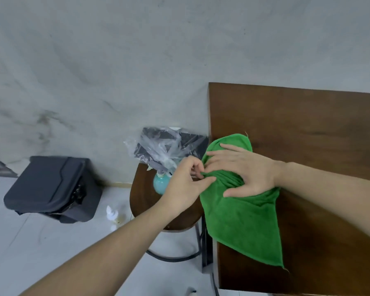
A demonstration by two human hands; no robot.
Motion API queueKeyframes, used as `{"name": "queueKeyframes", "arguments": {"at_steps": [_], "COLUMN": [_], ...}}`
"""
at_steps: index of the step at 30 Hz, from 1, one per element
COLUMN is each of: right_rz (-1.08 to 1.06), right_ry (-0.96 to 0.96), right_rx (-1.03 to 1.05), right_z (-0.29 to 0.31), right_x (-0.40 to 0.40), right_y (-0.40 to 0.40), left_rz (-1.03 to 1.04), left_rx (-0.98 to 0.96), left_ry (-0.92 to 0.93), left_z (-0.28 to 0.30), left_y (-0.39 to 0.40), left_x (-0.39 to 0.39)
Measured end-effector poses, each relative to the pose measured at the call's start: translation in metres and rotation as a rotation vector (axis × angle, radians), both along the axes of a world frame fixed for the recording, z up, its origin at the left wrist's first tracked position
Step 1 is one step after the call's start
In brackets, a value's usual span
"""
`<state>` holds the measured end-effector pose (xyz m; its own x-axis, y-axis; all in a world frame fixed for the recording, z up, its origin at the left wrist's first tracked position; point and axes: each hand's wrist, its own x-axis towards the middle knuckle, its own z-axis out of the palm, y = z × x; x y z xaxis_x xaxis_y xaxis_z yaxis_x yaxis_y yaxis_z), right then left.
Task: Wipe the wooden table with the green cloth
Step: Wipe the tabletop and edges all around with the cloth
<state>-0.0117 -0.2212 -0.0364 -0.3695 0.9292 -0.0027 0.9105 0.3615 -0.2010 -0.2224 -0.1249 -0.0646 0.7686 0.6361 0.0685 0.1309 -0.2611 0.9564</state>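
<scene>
The green cloth (244, 223) lies bunched on the left edge of the dark wooden table (308, 124), part of it hanging over the edge. My right hand (244, 169) rests flat on the cloth's upper half, fingers spread and pointing left. My left hand (184, 184) is at the table's left edge, thumb and fingers pinching a fold of the cloth just beside my right fingertips.
A round wooden stool (145, 201) stands left of the table, bearing a teal spray bottle (161, 183) and a black item in clear plastic (165, 148). A black bin (51, 189) and a small white bottle (112, 213) are on the pale floor. The wall is behind.
</scene>
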Motion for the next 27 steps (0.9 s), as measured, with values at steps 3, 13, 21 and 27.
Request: {"name": "queueKeyframes", "arguments": {"at_steps": [3,13,21,27], "right_rz": [0.105,-0.238,-0.223,-0.125], "right_ry": [0.007,-0.02,0.039,-0.01], "right_rx": [0.046,0.046,-0.054,-0.036], "right_z": [0.005,0.008,-0.001,-0.002], "right_x": [0.008,0.099,0.082,0.098], "right_y": [0.013,0.125,0.093,0.101], "left_rz": [-0.001,-0.057,-0.042,0.03], "left_rx": [-0.02,0.378,0.415,0.565], "left_ry": [0.006,0.214,0.328,0.312], "left_z": [0.002,0.012,0.016,0.012], "left_y": [0.002,-0.008,-0.007,-0.002], "left_x": [0.002,0.019,0.051,0.065]}}
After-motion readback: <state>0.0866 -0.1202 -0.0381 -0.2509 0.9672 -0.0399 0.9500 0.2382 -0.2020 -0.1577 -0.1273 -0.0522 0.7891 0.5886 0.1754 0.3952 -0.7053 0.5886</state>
